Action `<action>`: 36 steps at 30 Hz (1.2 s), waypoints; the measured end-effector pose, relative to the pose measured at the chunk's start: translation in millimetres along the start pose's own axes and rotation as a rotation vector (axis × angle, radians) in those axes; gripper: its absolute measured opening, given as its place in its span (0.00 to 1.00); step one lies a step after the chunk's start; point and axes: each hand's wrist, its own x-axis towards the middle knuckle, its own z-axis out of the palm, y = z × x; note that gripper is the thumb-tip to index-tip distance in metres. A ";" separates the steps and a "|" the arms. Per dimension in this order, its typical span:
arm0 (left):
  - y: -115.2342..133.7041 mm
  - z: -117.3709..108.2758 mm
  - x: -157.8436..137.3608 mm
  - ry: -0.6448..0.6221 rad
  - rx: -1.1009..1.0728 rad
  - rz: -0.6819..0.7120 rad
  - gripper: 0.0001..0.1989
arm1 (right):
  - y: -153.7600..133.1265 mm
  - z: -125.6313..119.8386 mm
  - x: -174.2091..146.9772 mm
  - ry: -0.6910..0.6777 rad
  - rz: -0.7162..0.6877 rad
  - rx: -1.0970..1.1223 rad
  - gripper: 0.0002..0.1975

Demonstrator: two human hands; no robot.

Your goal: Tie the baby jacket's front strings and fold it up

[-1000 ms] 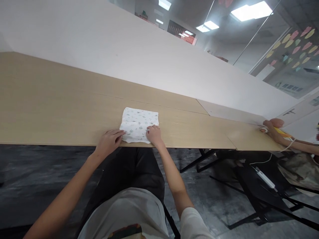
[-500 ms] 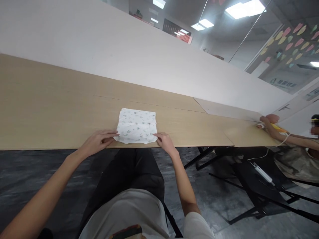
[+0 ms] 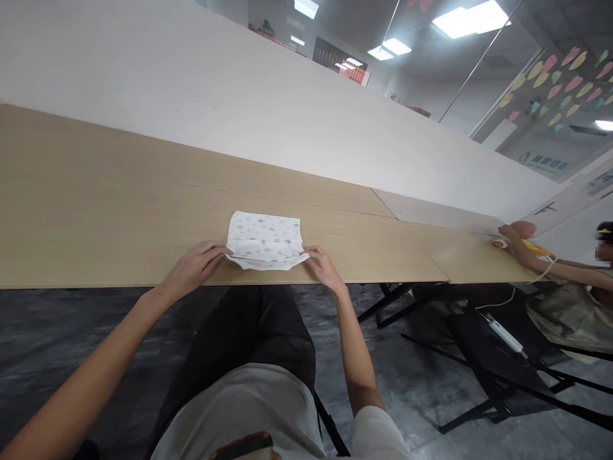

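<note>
A white cloth (image 3: 264, 233) with a small printed pattern lies on the wooden table in front of me. Its near part is lifted into a crease that runs from side to side. My left hand (image 3: 197, 263) pinches the cloth at its left side between thumb and fingers. At the opposite side, my right hand (image 3: 324, 265) pinches the right end of the same crease. A short flap of cloth hangs on the near side of the crease, close to the table's front edge.
The long wooden table (image 3: 119, 211) runs along a white wall (image 3: 191, 96). At the far right another person's arm (image 3: 531, 255) reaches over the table to a doll-like figure (image 3: 523, 229). A black folding chair (image 3: 498, 358) carries a white power strip (image 3: 506, 335).
Both hands have moved slightly away from me, raising the near part of the cloth into a crease. The near edge of the cloth has drawn back a little from the table's front edge.
</note>
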 end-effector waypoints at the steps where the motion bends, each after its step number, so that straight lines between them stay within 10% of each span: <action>1: 6.2 -3.7 2.0 0.019 -0.013 0.002 0.23 | -2.3 -4.2 1.9 0.015 0.005 0.028 0.14; 7: 23.6 -22.4 42.1 0.128 -0.088 -0.074 0.24 | -7.7 -17.2 51.0 0.113 0.131 0.173 0.13; 16: -52.0 19.3 117.4 0.038 -0.247 -0.577 0.24 | 32.6 31.8 158.2 0.250 0.486 -0.035 0.09; 28: -63.6 39.2 112.4 0.210 -0.164 -0.618 0.21 | 45.7 51.9 155.7 0.281 0.489 -0.189 0.13; 36: -83.2 41.6 116.4 0.055 0.050 -0.547 0.18 | 51.1 59.9 151.6 0.361 0.499 -0.250 0.13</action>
